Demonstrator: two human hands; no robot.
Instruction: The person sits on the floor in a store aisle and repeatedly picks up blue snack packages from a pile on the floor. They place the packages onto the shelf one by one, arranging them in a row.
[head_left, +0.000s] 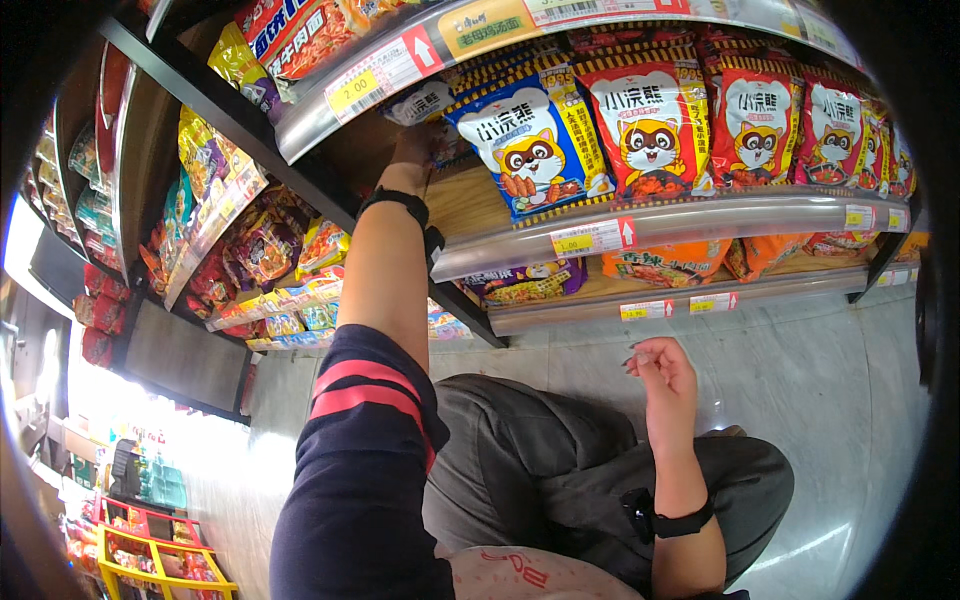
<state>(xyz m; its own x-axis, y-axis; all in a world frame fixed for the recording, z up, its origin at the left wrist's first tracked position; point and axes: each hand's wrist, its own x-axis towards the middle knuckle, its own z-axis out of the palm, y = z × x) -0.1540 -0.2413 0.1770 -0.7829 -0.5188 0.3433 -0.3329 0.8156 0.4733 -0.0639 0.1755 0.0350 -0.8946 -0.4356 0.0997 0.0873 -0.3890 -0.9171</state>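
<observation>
My left hand (411, 148) reaches deep into the left end of a middle shelf, in shadow under the shelf above. Its fingers lie against blue snack packets (420, 103) at the back, and whether they grip one is hidden. Just right of it stands a blue noodle-snack packet (531, 154) with a cartoon raccoon, leaning slightly. Red packets of the same design (646, 127) continue the row to the right. My right hand (666, 373) hovers over my folded legs, its fingers curled in, with nothing visible in them.
A clear price-tag rail (517, 251) edges this shelf. Below it, orange noodle packets (664, 262) and a purple packet (536, 283) lie on the bottom shelf. A black upright (217, 101) divides it from another snack rack at left. Grey floor tiles (810, 360) extend below; yellow baskets (161, 562) stand lower left.
</observation>
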